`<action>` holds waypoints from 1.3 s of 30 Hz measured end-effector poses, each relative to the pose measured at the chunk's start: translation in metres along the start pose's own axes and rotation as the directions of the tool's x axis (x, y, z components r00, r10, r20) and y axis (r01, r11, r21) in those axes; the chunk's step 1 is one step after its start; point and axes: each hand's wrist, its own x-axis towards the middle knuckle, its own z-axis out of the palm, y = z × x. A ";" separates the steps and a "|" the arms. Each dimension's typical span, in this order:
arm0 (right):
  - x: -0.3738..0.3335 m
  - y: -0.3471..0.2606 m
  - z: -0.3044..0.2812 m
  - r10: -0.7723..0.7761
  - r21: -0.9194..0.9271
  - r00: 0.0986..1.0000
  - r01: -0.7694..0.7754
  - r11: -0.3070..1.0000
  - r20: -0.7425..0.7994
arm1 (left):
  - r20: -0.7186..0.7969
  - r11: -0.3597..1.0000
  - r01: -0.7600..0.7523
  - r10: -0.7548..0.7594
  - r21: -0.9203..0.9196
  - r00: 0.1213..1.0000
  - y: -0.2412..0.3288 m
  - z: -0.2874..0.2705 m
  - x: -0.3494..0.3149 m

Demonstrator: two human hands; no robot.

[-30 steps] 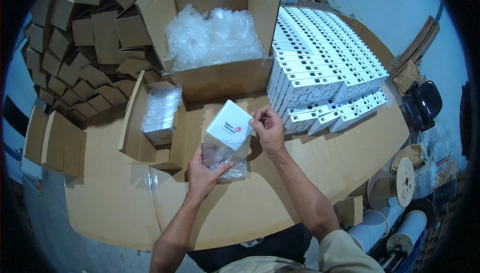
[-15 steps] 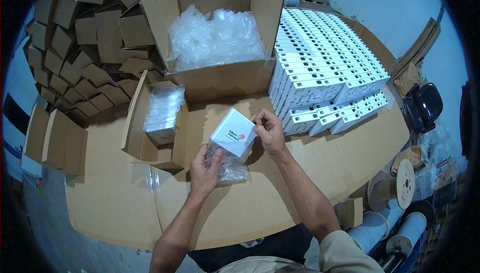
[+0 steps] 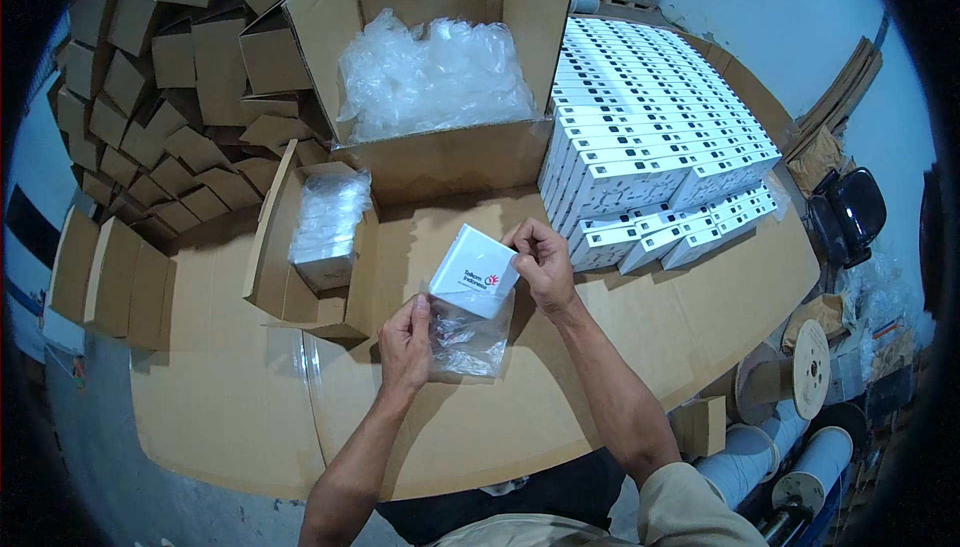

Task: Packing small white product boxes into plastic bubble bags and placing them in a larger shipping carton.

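A flat white square box (image 3: 472,262) with a red mark and dark print is partly inside a clear plastic bag (image 3: 470,340), whose slack lower end hangs below it. My left hand (image 3: 406,349) pinches the bag at the box's lower left edge. At the upper right corner, my right hand (image 3: 541,269) is closed, fingers together on the bag's edge or the box corner; which of the two is hidden. Just to the left, an open cardboard carton (image 3: 268,257) holds a row of bagged white boxes (image 3: 330,222).
Beyond my hands, a large open carton (image 3: 440,162) holds loose clear plastic bags (image 3: 435,77). White boxes (image 3: 630,182) are stacked in rows at the right. Empty cardboard cartons (image 3: 215,67) pile up at the far left. Cable spools (image 3: 810,369) stand past the cardboard-covered table's (image 3: 220,397) right edge.
The white box has shifted slightly down and right and turned a little. My left thumb has moved off its front to the bag's left edge, and the bag's slack end has spread out.
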 end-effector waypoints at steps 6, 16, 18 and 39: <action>0.001 0.001 0.002 0.024 -0.039 1.000 -0.025 0.999 -0.006 | 0.031 0.999 0.050 -0.051 0.008 0.998 0.008 -0.004 -0.001; -0.001 -0.007 0.002 0.134 -0.077 0.989 -0.130 0.989 0.059 | -0.001 0.998 0.027 -0.027 -0.057 1.000 -0.011 -0.002 0.004; -0.002 -0.010 0.006 0.157 -0.074 0.984 -0.151 0.986 0.085 | 0.042 0.980 0.055 -0.048 -0.191 0.998 -0.011 -0.001 0.005; -0.004 -0.013 0.004 0.460 -0.024 0.861 -0.466 0.884 0.216 | 0.015 0.884 0.127 -0.135 -0.450 0.991 -0.011 0.003 0.014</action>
